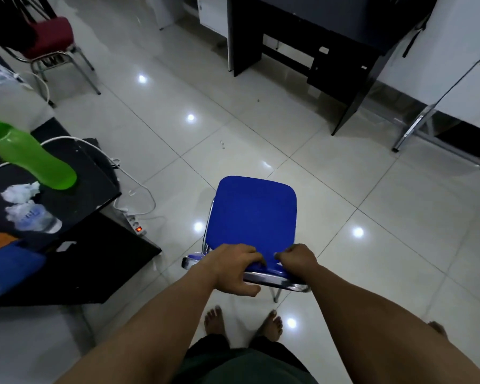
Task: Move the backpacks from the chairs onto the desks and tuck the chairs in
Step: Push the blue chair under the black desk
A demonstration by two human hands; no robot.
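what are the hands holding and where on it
Both hands hold the blue chair by the top edge of its backrest: the left hand grips the left part of the edge, and the right hand grips the right part.

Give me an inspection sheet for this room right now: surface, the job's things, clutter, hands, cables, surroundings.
Surface: glossy pale floor tiles with light reflections; a black desk at left.
Job's things: blue chair stands in the open floor, seat bare, not tucked in; dark desk ahead; no backpack seen on the blue chair.
Clutter: green bottle, clear water bottle and crumpled tissue on the black desk.
Hands: left hand and right hand both grip the top of the blue chair's backrest.
Cables: white cable runs across the floor to a power strip, switch lit.
Surroundings: red chair far left; the person's bare feet below.
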